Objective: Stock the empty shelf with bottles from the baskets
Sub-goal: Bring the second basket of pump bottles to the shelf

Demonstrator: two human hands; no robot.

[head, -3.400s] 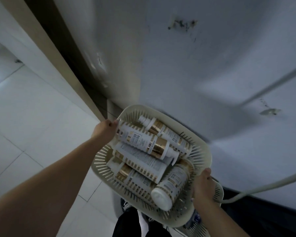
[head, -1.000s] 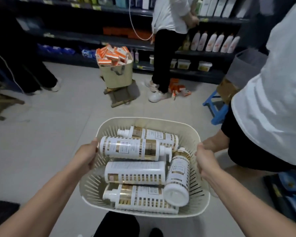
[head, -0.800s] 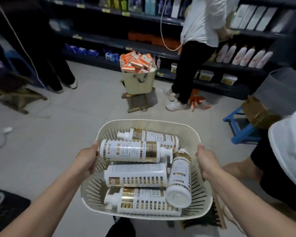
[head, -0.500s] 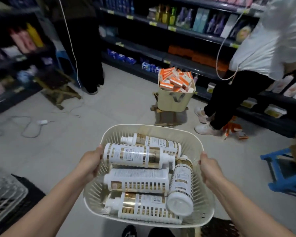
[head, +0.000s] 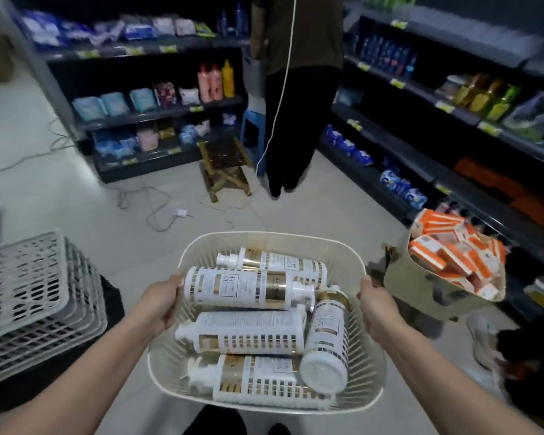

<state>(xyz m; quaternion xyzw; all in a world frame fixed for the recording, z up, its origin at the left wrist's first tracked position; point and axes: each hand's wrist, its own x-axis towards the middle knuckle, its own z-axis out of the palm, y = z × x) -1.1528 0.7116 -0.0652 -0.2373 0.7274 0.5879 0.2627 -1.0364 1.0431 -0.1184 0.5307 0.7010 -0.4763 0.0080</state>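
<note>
Shop aisle with pale tiled floor and dark shelving. Nearest the camera, a cream slotted basket is held above the floor between both hands. The left hand grips its left rim, fingers curled round the edge, and the right hand grips the right rim likewise. Five white-and-gold pump bottles lie inside, four crosswise and one lengthwise along the right wall, base toward the camera. At left stands a stack of grey lattice baskets; at right, a beige tub heaped with orange boxes. Farther off are a cabled white plug on the floor, then a wooden stool and a blue stool beside a standing person. Stocked shelves line the back and right.
</note>
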